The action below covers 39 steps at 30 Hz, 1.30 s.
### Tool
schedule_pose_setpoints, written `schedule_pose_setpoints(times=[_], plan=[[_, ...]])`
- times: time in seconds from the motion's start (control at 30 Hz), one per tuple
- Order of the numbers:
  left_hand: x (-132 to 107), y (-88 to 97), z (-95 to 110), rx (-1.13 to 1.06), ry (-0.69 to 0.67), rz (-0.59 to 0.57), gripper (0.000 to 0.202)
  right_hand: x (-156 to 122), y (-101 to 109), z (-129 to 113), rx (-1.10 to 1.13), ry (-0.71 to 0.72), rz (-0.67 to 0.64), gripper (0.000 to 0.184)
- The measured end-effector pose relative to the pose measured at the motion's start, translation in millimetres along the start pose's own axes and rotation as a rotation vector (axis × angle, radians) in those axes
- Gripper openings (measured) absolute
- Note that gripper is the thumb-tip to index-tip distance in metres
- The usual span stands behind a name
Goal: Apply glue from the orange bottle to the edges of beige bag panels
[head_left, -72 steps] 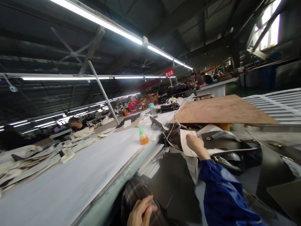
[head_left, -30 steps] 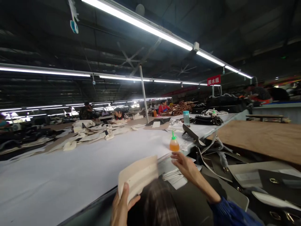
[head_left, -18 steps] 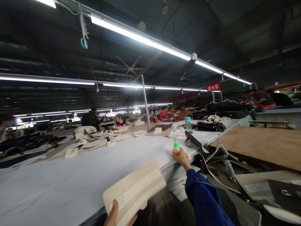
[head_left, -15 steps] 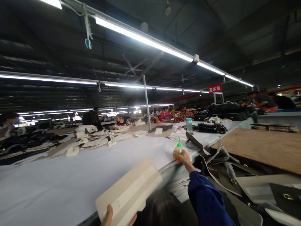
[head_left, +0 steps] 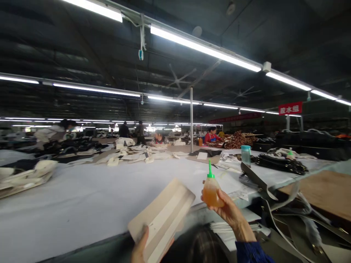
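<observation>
A squeeze bottle (head_left: 213, 190) with a green nozzle and amber liquid inside is held upright in my right hand (head_left: 229, 210), its fingers wrapped round the body. My left hand (head_left: 142, 244) grips the lower end of a beige panel (head_left: 164, 215), thumb on top and fingers underneath. The panel is tilted and carries a paler strip along its length. Its far corner points toward the bottle, apart from it. Both hands are above the near edge of the white-covered table (head_left: 90, 204).
Cream cut pieces (head_left: 131, 155) lie across the table's far side, with more pieces (head_left: 33, 175) at the left. A lidded water bottle (head_left: 246, 155) and black straps (head_left: 282, 164) stand right. Grey bag parts (head_left: 290, 226) hang at lower right. Co-workers, including a person in red (head_left: 211, 136), are beyond.
My right hand has lifted the squeeze bottle off the table and brought it closer. The panel in my left hand has shifted slightly right, and the view has turned left.
</observation>
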State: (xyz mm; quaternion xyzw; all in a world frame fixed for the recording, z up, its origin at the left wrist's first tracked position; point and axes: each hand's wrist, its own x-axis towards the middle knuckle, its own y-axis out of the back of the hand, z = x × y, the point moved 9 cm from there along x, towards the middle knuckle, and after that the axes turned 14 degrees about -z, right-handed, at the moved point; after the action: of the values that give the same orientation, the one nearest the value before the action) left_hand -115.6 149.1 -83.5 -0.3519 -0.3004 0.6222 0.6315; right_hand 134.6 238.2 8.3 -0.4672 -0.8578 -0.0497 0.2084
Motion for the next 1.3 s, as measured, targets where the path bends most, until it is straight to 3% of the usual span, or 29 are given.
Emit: schedule_pose_setpoints(times=[0.17,0.27,0.37,0.43,0.6,0.83,0.93,1.07,1.17,1.3], plan=[[2,13.3,-1,-0.052,-0.013,-0.016,0.066,6,-83,-1,-0.114,-0.041,-0.123,0.064],[2,10.5,-2,-0.085,-0.039,-0.085,0.061,20,-129,-2,-0.253,-0.047,-0.177,0.06],[-1,-2.8,4,-0.092,-0.093,-0.203,0.058,35,-163,10,-0.38,-0.032,-0.189,0.052],[-4,-10.3,9,-0.083,-0.115,-0.261,0.056,40,-174,27,-0.414,-0.014,-0.164,0.055],[-6,-11.2,20,-0.085,-0.154,-0.282,0.056,36,-176,70,-0.326,0.003,-0.148,0.071],[5,-5.5,17,-0.085,-0.236,-0.239,0.062,22,-172,90,-0.152,0.004,-0.226,0.073],[2,-8.3,18,-0.049,-0.237,-0.244,0.057,20,-163,102,-0.081,0.016,-0.145,0.08],[4,-5.5,32,0.01,-0.223,-0.241,0.052,15,-144,109,0.049,0.051,-0.008,0.073],[20,7.7,51,0.046,-0.239,-0.177,0.054,7,-123,106,0.14,0.068,0.093,0.067],[45,24.1,75,0.102,-0.288,-0.059,0.056,-1,-99,111,0.237,0.049,0.185,0.046]])
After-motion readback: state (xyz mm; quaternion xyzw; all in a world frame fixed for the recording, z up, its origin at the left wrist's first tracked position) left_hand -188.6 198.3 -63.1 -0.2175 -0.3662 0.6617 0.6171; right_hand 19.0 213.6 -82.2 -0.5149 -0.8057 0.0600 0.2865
